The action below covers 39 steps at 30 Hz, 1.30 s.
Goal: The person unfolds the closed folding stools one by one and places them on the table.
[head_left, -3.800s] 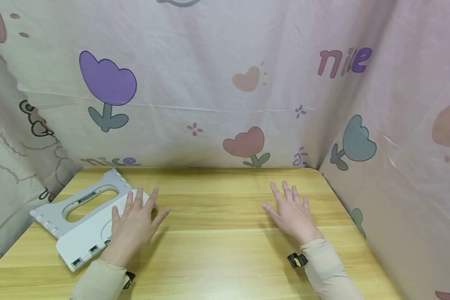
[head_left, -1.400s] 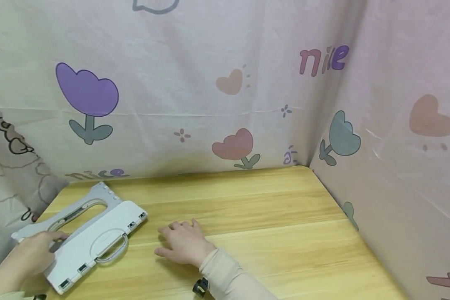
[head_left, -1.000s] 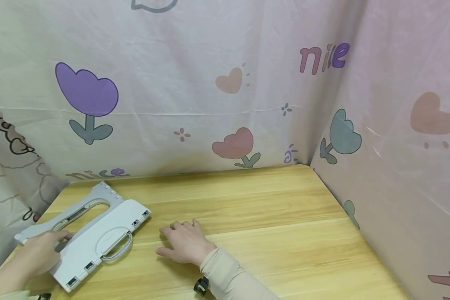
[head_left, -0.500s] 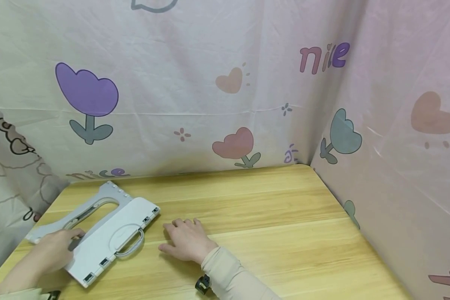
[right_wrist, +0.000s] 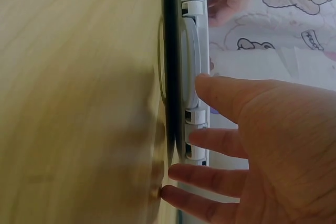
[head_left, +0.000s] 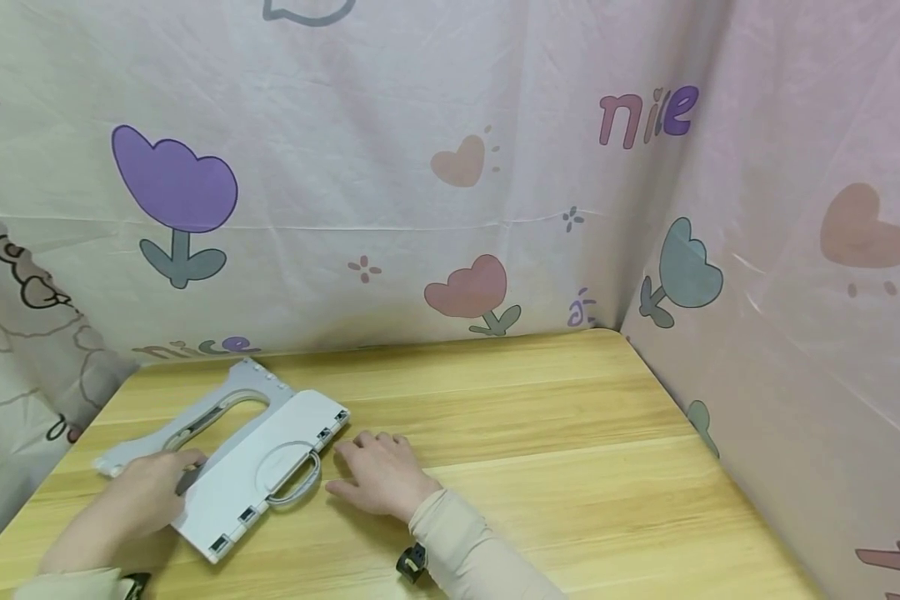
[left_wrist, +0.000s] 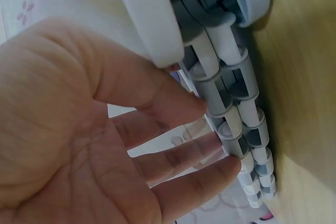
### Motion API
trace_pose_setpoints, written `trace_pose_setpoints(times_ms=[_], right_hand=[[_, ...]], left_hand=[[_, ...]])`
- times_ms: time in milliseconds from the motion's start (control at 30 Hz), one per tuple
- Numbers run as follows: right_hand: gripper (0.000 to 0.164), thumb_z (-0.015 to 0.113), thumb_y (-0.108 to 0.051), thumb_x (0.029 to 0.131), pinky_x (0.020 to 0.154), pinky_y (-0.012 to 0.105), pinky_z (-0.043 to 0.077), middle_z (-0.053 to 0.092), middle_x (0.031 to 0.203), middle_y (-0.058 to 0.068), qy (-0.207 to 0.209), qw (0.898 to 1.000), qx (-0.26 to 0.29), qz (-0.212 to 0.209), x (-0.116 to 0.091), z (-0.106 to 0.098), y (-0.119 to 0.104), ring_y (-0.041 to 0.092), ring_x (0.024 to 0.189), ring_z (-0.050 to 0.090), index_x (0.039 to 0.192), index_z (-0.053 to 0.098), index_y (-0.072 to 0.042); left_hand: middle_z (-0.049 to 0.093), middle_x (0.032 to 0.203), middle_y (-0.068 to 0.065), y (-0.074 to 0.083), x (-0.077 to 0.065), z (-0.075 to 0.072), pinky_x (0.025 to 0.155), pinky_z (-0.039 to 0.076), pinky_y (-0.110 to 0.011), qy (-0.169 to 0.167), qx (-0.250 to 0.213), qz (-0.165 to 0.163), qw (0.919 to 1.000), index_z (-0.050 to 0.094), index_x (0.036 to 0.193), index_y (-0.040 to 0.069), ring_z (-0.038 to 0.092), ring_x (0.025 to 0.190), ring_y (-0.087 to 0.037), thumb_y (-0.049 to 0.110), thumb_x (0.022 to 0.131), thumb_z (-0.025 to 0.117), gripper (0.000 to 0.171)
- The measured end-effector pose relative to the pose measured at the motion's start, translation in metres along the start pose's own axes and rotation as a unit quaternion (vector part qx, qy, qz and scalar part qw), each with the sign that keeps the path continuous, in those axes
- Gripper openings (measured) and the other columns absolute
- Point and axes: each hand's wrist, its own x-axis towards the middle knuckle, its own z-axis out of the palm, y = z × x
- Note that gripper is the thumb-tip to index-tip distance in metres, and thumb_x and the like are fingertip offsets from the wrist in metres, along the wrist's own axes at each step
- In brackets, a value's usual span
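A folded white-and-grey plastic step stool (head_left: 240, 475) lies on the wooden table at the left, its oval opening toward the back and its carry handle (head_left: 300, 490) toward the front right. My left hand (head_left: 146, 492) is at its left end; in the left wrist view the thumb and loosely bent fingers touch the hinged edge (left_wrist: 228, 98), and part of the contact is hidden. My right hand (head_left: 382, 477) stands palm down just right of the handle, fingers spread and holding nothing. From the right wrist, the stool's side (right_wrist: 195, 61) shows beyond the fingertips.
The wood-grain table (head_left: 570, 467) extends to the right and front. A printed curtain (head_left: 360, 167) with flowers hangs along the back and both sides. Dark wrist devices (head_left: 412, 562) sit at both cuffs.
The left hand has gone to the stool's left end, and the stool has slid right over the last second. The right hand moved left toward the handle, then shifted only slightly.
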Motion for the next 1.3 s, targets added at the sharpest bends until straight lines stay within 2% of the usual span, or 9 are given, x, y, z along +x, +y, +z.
trace_pose_setpoints(times_ms=[167,267,367,500,767,1033,1133,1300], right_hand=[[0.058,0.06,-0.063,0.104,0.113,0.043,0.052,0.066,0.148,-0.003,0.005,1.0,0.003,0.003,-0.003,0.0,0.008,0.019,0.132,0.064,0.152,0.059,-0.031],[0.058,0.06,-0.063,0.104,0.112,0.044,0.052,0.066,0.147,-0.001,0.005,1.0,0.004,0.003,-0.005,-0.002,0.014,0.021,0.131,0.064,0.152,0.06,-0.03],[0.058,0.059,-0.063,0.104,0.114,0.046,0.052,0.066,0.149,0.0,0.005,1.0,0.002,0.007,-0.006,-0.004,0.022,0.023,0.133,0.064,0.152,0.06,-0.029],[0.057,0.06,-0.06,0.104,0.115,0.049,0.052,0.065,0.151,0.001,0.007,1.0,0.008,0.014,-0.009,-0.005,0.034,0.026,0.137,0.062,0.15,0.062,-0.027],[0.05,0.061,-0.054,0.106,0.114,0.052,0.052,0.067,0.149,0.004,0.007,0.999,0.032,0.014,-0.018,-0.009,0.057,0.029,0.138,0.061,0.144,0.068,-0.023],[0.037,0.065,-0.049,0.105,0.105,0.048,0.056,0.075,0.129,0.001,0.021,0.998,0.055,0.016,-0.03,-0.014,0.078,0.025,0.12,0.068,0.129,0.077,-0.023],[0.033,0.067,-0.047,0.105,0.097,0.045,0.058,0.076,0.118,-0.001,0.028,0.998,0.063,0.011,-0.032,-0.015,0.084,0.021,0.111,0.07,0.122,0.079,-0.022],[0.024,0.07,-0.042,0.103,0.079,0.031,0.057,0.073,0.095,-0.006,0.041,0.996,0.076,0.008,-0.034,-0.017,0.094,0.011,0.087,0.065,0.102,0.079,-0.02]], left_hand=[[0.073,0.115,-0.033,0.02,0.004,0.0,0.093,0.056,-0.072,0.012,0.001,0.024,0.9996,0.068,0.126,-0.012,0.069,0.105,-0.057,-0.012,0.066,0.071,0.059],[0.075,0.113,-0.029,0.029,0.005,0.002,0.093,0.058,-0.069,0.026,0.006,0.041,0.9988,0.069,0.125,-0.011,0.072,0.103,-0.052,-0.008,0.068,0.076,0.057],[0.077,0.112,-0.027,0.038,0.005,0.004,0.092,0.059,-0.068,0.041,0.01,0.058,0.9974,0.07,0.124,-0.009,0.073,0.101,-0.049,0.003,0.075,0.084,0.053],[0.078,0.113,-0.023,0.051,0.005,0.005,0.091,0.061,-0.066,0.053,0.01,0.068,0.9962,0.072,0.125,-0.004,0.074,0.101,-0.046,0.01,0.081,0.085,0.047],[0.08,0.109,-0.013,0.075,0.003,0.004,0.088,0.063,-0.062,0.05,0.008,0.074,0.996,0.075,0.122,0.004,0.076,0.097,-0.038,0.004,0.085,0.078,0.038],[0.081,0.11,-0.008,0.094,0.005,0.009,0.088,0.061,-0.063,0.061,0.017,0.094,0.9935,0.076,0.124,0.007,0.072,0.095,-0.037,0.008,0.082,0.081,0.042],[0.08,0.114,-0.008,0.1,0.004,0.012,0.087,0.061,-0.064,0.059,0.022,0.086,0.9943,0.076,0.127,0.011,0.071,0.099,-0.038,0.011,0.083,0.083,0.044],[0.08,0.116,-0.007,0.112,0.002,0.015,0.082,0.063,-0.058,0.068,0.033,0.087,0.9933,0.076,0.128,0.015,0.07,0.098,-0.034,0.017,0.083,0.084,0.046]])
